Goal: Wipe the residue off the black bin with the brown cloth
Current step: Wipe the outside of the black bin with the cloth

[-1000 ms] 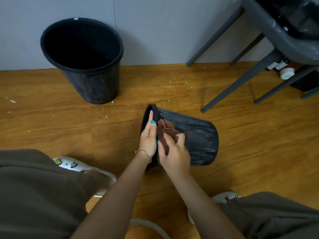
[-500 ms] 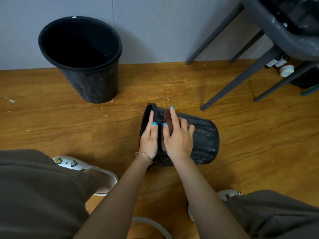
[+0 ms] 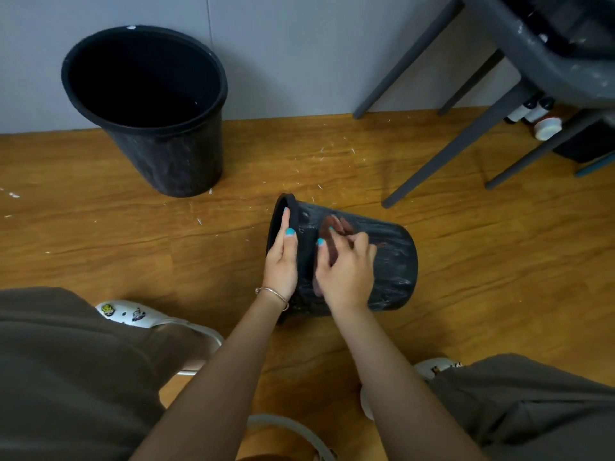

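Bin [image 3: 389,261], the black one on its side, lies on the wooden floor [image 3: 499,261] straight ahead of the person's knees; the head view is the only one, and it shows the bin's long axis running left to right, rim [image 3: 279,211] toward the person's left and closed base toward the right. The left hand [image 3: 281,261] rests along that rim with fingers straight and close together, steadying the bin so it cannot roll. The right hand [image 3: 346,267] sits on the upper side wall just beside the left, fingers bent and bunched on the cloth [image 3: 342,226], pinching and pressing it against the plastic; only a brown fold shows past the fingertips, the rest being hidden under the palm. Pale streaks of residue [image 3: 396,271] cover the wall from the right hand out to the base, so the dirty stretch lies to the right of the cloth, along the axis and away from the rim. The right hand is the nearer to it and already carries the cloth, so the next stroke probably runs rightward toward the base while the left keeps its hold; the underside cannot be seen, and turning the bin about its axis would likely be needed to reach it. A second bin [image 3: 149,128] stands upright near the wall, well apart, and chair legs [image 3: 449,144] rise at upper right
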Tool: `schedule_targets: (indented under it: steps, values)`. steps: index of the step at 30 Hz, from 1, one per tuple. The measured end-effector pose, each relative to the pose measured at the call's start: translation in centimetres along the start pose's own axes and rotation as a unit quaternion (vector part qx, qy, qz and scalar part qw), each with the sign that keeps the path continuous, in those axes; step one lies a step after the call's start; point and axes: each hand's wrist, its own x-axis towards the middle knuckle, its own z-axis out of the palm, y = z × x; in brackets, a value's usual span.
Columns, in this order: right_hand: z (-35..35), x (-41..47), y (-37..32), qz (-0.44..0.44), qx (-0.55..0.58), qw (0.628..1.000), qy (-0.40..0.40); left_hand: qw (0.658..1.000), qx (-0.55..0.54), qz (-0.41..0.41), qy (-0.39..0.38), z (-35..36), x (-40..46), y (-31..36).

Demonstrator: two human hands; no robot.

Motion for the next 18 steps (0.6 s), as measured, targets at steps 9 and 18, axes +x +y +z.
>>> schedule_targets:
  steps: [9, 18]
  values:
    - [-0.4, 0.1, 3.3, 0.046, 0.008, 0.998, 0.029, 1.0, 0.004, -0.001, 0.023, 0.3, -0.4, 0.4]
    - [-1.2, 0.7, 6.2, -0.01, 0.041, 0.999, 0.014, 0.998, 0.058, 0.009, 0.034, 0.3, -0.5, 1.0]
